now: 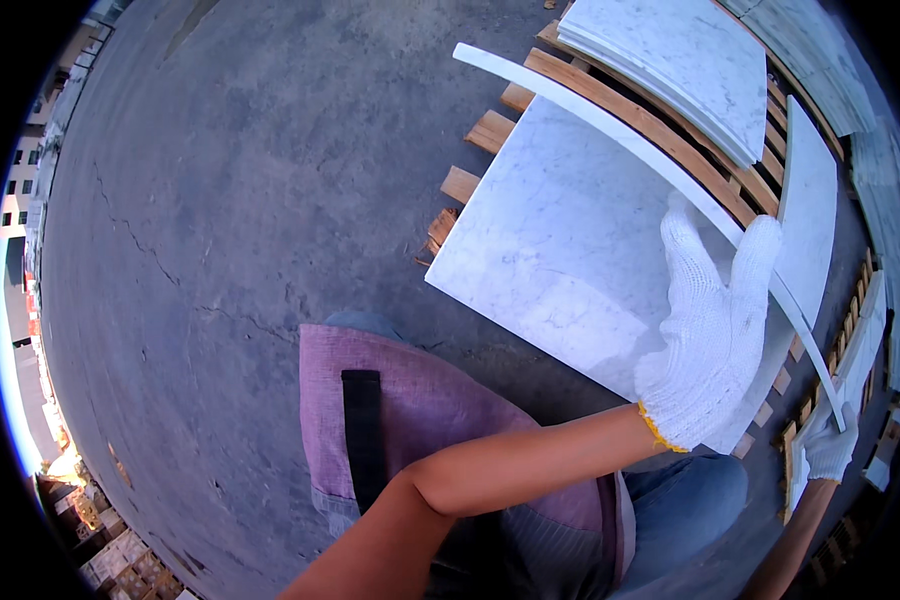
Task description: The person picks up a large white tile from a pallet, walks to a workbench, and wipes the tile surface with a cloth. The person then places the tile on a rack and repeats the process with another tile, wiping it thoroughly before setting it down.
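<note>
A long white marble slab (610, 115), seen nearly edge-on, runs from upper centre down to the lower right. My left hand (710, 330), in a white knitted glove with a yellow cuff, straddles its edge, with thumb and fingers on either side. At the slab's lower right end, my right hand (832, 447), also gloved, grips the edge; its fingers show only partly. Beneath and in front of the held slab, a wide grey-veined marble slab (555, 225) lies flat on a wooden pallet (490, 131), whose board ends stick out at the left.
Stacked marble slabs (680, 65) lie on slats at the upper right. Another pale slab (810, 190) stands beyond my left hand. More pallets and slabs (865, 330) line the right. Cracked grey concrete floor (220, 200) spreads left. My purple apron (420, 400) hangs below.
</note>
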The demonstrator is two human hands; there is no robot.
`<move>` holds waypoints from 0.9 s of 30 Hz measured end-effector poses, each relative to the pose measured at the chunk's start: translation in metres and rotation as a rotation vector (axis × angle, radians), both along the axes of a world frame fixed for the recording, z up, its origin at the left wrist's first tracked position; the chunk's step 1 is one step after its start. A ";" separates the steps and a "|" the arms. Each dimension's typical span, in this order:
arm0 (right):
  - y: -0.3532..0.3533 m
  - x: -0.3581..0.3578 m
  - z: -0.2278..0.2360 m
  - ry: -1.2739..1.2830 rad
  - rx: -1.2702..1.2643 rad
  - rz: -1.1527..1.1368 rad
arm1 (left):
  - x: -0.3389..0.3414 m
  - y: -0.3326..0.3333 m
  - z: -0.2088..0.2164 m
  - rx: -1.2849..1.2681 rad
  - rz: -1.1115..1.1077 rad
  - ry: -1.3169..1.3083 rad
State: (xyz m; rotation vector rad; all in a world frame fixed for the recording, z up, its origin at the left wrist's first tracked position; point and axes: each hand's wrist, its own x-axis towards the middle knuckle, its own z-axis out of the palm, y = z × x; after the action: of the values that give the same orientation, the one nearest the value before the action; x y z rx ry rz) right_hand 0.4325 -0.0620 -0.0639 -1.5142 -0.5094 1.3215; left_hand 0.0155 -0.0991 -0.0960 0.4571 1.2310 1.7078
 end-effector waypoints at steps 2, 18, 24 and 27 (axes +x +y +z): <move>-0.021 0.021 -0.022 -0.009 0.030 -0.073 | -0.012 -0.013 0.009 -0.145 -0.051 -0.183; -0.153 -0.087 -0.208 0.231 -0.331 -0.556 | -0.027 -0.129 -0.190 -0.427 0.133 -0.640; -0.151 -0.098 -0.209 -0.037 -0.560 -0.503 | -0.021 -0.132 -0.208 -0.587 0.194 -0.556; -0.176 -0.039 -0.240 -0.094 -0.766 -0.241 | -0.024 -0.133 -0.198 -0.663 0.055 -0.459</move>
State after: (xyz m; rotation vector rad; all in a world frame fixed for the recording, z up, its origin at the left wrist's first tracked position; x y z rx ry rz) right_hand 0.3938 -0.2382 -0.3042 -2.1827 0.1611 1.3214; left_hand -0.0081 -0.2320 -0.2941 -0.3500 1.3672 1.2435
